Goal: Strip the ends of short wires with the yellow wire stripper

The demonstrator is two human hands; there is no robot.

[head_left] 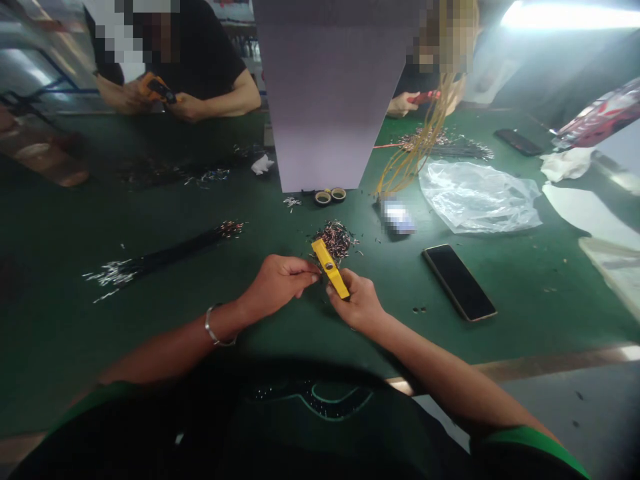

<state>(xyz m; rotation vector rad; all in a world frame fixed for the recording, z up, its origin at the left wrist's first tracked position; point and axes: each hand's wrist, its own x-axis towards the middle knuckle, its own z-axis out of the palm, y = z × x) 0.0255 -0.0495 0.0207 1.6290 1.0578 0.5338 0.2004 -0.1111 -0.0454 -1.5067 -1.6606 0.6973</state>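
Observation:
My right hand (361,300) is wrapped round a yellow wire stripper (329,266), which slants with its far end up and to the left. Close beside the tool, my left hand (280,283) is closed in a pinch, thumb against forefinger. What those fingertips hold is too small to make out. Just beyond the stripper lies a loose pile of short black and copper-coloured wire pieces (341,237). To the left, a bundle of black wires (175,252) rests on the green table, with silvery ends at the left and copper-coloured ends at the right.
A phone (460,283) lies to the right, below a clear plastic bag (480,199). Two tape rolls (331,197) sit at the foot of a pale upright panel (325,100). Yellow strands (415,157) hang further right. Across the green table (210,360) two people handle tools.

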